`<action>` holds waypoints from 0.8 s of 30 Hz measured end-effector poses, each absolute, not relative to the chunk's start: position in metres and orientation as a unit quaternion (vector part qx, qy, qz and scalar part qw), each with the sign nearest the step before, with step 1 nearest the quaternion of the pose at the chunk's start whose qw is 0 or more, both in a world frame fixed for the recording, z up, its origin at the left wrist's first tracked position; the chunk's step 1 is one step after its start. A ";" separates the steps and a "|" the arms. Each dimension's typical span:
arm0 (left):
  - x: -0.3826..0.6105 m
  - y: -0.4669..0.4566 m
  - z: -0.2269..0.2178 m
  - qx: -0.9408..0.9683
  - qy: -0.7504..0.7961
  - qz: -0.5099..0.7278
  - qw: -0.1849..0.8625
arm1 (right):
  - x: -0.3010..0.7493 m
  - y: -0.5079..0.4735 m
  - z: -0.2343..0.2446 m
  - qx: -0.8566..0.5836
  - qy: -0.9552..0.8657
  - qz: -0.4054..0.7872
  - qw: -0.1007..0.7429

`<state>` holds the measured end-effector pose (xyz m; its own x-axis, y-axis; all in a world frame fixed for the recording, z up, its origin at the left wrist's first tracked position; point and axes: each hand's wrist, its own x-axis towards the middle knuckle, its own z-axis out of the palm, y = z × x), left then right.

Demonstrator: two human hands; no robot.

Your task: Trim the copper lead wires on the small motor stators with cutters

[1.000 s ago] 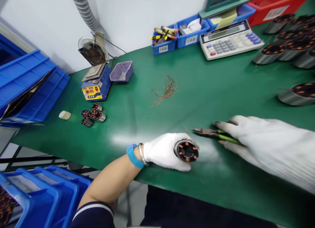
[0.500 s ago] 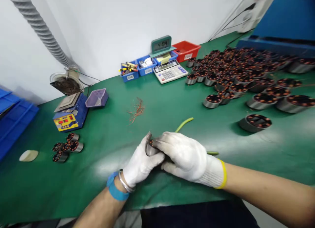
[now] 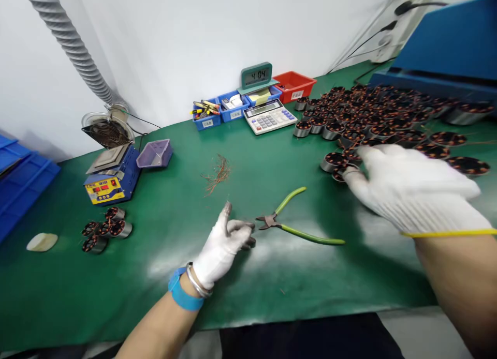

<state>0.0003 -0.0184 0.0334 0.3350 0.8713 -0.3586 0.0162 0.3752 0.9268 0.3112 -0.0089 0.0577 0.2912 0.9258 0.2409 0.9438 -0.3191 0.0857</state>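
My left hand (image 3: 222,248), in a white glove with darkened fingertips, is raised over the table with its fingers apart and nothing in them. Just right of its fingertips lie green-handled diagonal cutters (image 3: 269,222), jaws to the left and handles spread. At the right, my gloved right hand (image 3: 404,185) reaches to the front of a large group of motor stators (image 3: 353,116). Its thumb and fingers close on one wire-wound stator (image 3: 339,174), beside another stator (image 3: 331,162); the glove hides part of it.
Copper wire scraps (image 3: 218,175) lie mid-table. Several stators (image 3: 106,229) stand at left, near a blue soldering unit (image 3: 111,180) and a purple tray (image 3: 155,154). A calculator (image 3: 269,116), clock (image 3: 256,75), blue bins (image 3: 207,122) and red bin (image 3: 295,86) line the back.
My hands have parted. The stator they held together is gone from my left hand, which is now open. My right hand has moved right to the stator group, uncovering the cutters.
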 end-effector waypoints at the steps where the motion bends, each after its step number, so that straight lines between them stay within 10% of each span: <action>1: 0.000 -0.019 0.033 0.462 0.482 0.314 0.675 | 0.310 -0.019 0.054 -0.800 -0.580 -0.144 0.053; 8: -0.002 -0.021 0.022 0.499 0.485 0.275 0.663 | 0.324 -0.079 -0.008 -0.694 -0.697 0.090 0.153; 24: -0.002 -0.015 0.023 0.513 0.492 0.282 0.644 | 0.338 -0.036 -0.027 -0.598 -0.785 0.052 0.155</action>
<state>-0.0023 -0.0152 0.0229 0.3573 0.8682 -0.3442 0.1411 0.3141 0.9388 0.3378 -0.0358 -0.0270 -0.2363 0.9547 0.1808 0.9229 0.2787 -0.2658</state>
